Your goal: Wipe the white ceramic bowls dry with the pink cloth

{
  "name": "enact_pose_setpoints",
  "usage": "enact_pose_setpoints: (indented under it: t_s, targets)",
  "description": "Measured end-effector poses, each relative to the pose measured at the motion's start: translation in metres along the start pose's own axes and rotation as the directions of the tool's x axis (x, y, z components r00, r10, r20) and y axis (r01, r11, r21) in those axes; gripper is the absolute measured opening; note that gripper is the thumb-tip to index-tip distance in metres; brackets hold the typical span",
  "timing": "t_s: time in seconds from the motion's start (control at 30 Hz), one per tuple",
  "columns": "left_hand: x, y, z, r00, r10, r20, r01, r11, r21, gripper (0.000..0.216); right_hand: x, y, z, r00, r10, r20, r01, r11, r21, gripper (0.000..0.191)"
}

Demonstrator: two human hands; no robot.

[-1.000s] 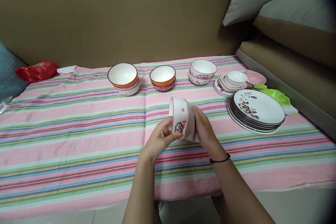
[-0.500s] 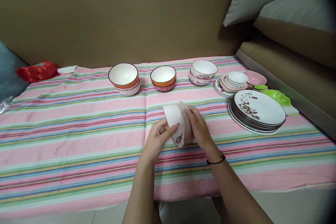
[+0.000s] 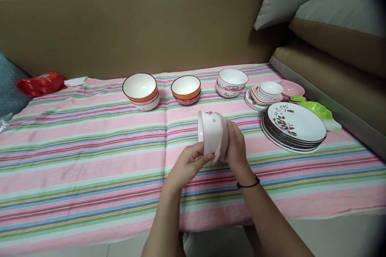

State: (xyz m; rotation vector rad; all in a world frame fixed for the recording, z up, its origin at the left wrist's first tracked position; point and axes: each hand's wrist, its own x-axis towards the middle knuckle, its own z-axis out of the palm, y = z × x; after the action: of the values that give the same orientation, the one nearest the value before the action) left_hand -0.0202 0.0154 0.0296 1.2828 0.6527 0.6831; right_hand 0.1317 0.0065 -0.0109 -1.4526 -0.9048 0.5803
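A white bowl [image 3: 210, 132] with a red rim and small flower prints is held on its side above the striped cloth, its mouth facing left. My left hand [image 3: 189, 163] grips its rim at the lower left, thumb outside. Against the bowl's base my right hand [image 3: 236, 144] presses a pale pinkish cloth [image 3: 223, 138], fingers curled round it. Part of the bowl's underside is hidden by this cloth. Behind the bowl stand two small stacked bowls [image 3: 186, 88], the upper one orange outside.
Stacked larger bowls [image 3: 140, 88] stand at back left, white bowls [image 3: 232, 82] at back right. On the right are a pile of plates [image 3: 297, 122], small dishes [image 3: 269, 90], a pink dish [image 3: 292, 88] and a green leaf-shaped dish [image 3: 318, 110]. A red packet [image 3: 42, 84] lies far left.
The bowl has turned in my hands and moved slightly right and up, showing a different side. My left hand has shifted right along the rim; the right hand keeps the cloth on the base.
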Motion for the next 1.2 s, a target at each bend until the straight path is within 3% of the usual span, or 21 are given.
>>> enact_pose_setpoints:
  t_s: [0.1,0.27,0.37,0.43,0.57,0.67,0.8,0.9,0.97,1.07,1.2]
  targets:
    - [0.002,-0.004,-0.001,0.993,0.006,-0.114,-0.027,0.981,-0.19,0.021,-0.004,-0.009,0.0,0.993,-0.112,-0.028,0.11,0.992,-0.064,0.037]
    - [0.005,-0.002,-0.005,0.945,-0.02,-0.327,-0.141,0.877,-0.459,0.026,-0.007,-0.018,-0.002,0.912,-0.391,0.121,0.406,0.902,-0.144,0.035]
    - [0.008,-0.002,-0.01,0.892,-0.063,-0.448,-0.208,0.822,-0.53,0.028,-0.011,-0.021,-0.003,0.857,-0.476,0.195,0.507,0.846,-0.164,0.042]
    - [0.009,-0.002,-0.012,0.869,-0.073,-0.489,-0.228,0.819,-0.527,0.028,-0.014,-0.022,-0.001,0.856,-0.476,0.203,0.511,0.839,-0.188,0.045]
    - [0.005,-0.004,-0.012,0.929,-0.04,-0.368,-0.14,0.882,-0.45,0.03,-0.015,-0.02,0.007,0.932,-0.352,0.089,0.362,0.917,-0.166,0.039]
    - [0.002,-0.005,-0.008,0.984,0.017,-0.179,-0.066,0.961,-0.269,0.026,-0.008,-0.015,0.01,0.992,-0.123,0.006,0.124,0.991,-0.053,0.038]
    - [0.001,-0.005,-0.004,0.999,0.005,0.034,-0.003,0.998,-0.068,0.021,0.0,-0.011,0.007,0.984,0.176,0.013,-0.177,0.975,0.135,0.042]
    - [0.003,-0.005,-0.003,0.997,-0.007,0.079,0.013,0.998,-0.066,0.021,0.001,-0.014,0.003,0.979,0.203,-0.031,-0.196,0.967,0.165,0.041]
    - [0.004,-0.008,-0.002,0.999,-0.009,0.053,0.014,0.994,-0.113,0.021,-0.001,-0.016,0.001,0.987,0.146,-0.073,-0.135,0.982,0.132,0.038]
    - [0.006,-0.013,-0.001,0.993,-0.003,-0.115,-0.03,0.958,-0.285,0.024,-0.004,-0.018,0.001,0.994,-0.075,-0.085,0.078,0.997,0.027,0.031]
    - [0.012,-0.013,0.001,0.931,-0.074,-0.358,-0.153,0.811,-0.565,0.024,-0.005,-0.017,0.003,0.92,-0.391,0.006,0.39,0.916,-0.091,0.022]
